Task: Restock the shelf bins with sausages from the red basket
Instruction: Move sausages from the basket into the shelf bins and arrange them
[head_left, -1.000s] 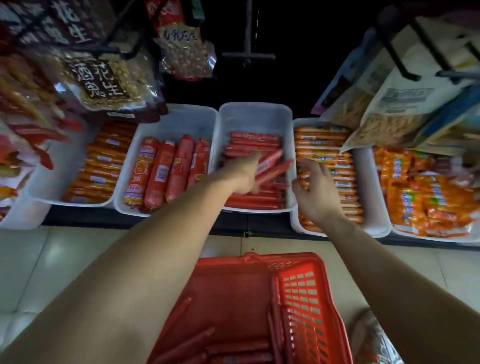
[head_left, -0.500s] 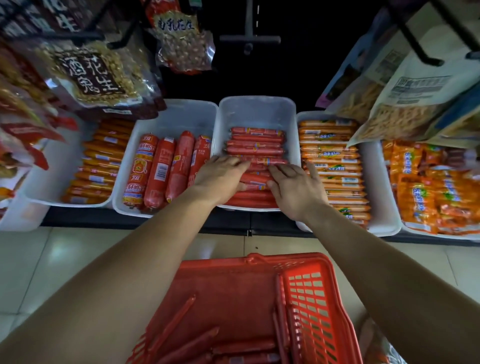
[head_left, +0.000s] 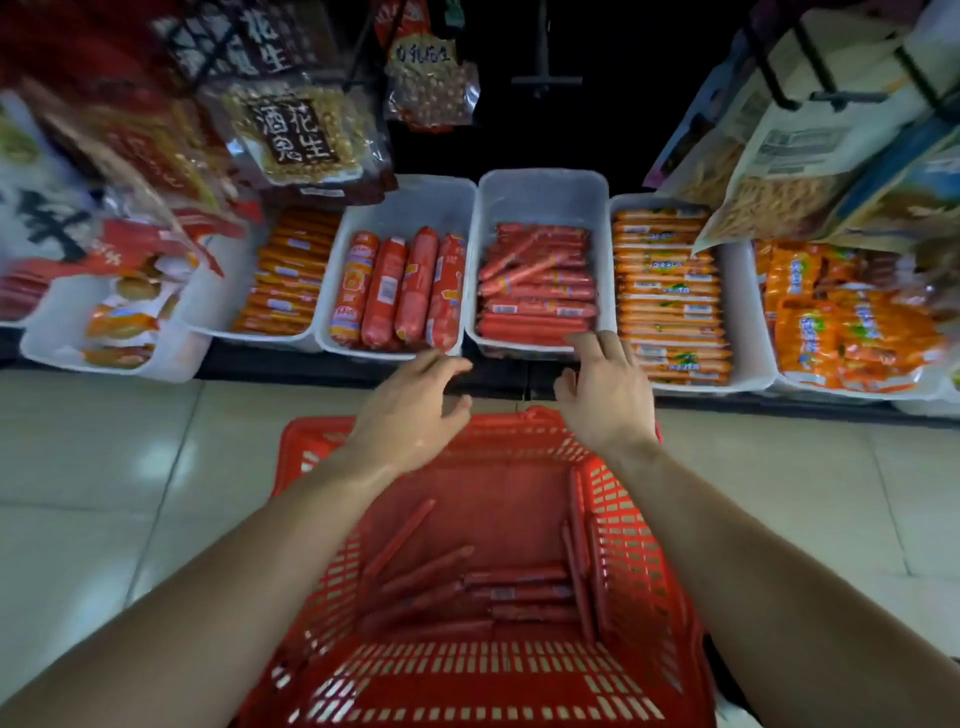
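Observation:
The red basket (head_left: 628, 561) stands on the floor below me with several thin red sausages (head_left: 467, 587) lying in its bottom. Straight ahead, a white shelf bin (head_left: 543, 195) holds a pile of the same thin red sausages (head_left: 535, 291). My left hand (head_left: 410, 410) hovers empty with spread fingers over the basket's far rim, just in front of the bins. My right hand (head_left: 602, 389) is also empty and open, its fingertips at the front edge of the thin-sausage bin.
Left of that bin a bin (head_left: 415, 202) holds thick red sausages (head_left: 400, 291); further left sit orange sausages (head_left: 285, 275). To the right are bins of orange sticks (head_left: 670, 291) and orange packs (head_left: 847, 322). Snack bags (head_left: 301, 135) hang overhead. Tiled floor (head_left: 104, 467) surrounds the basket.
Both hands have pulled back from the pile in the thin-sausage bin toward the basket, leaving the sausages there. The view has tilted down, showing more of the basket.

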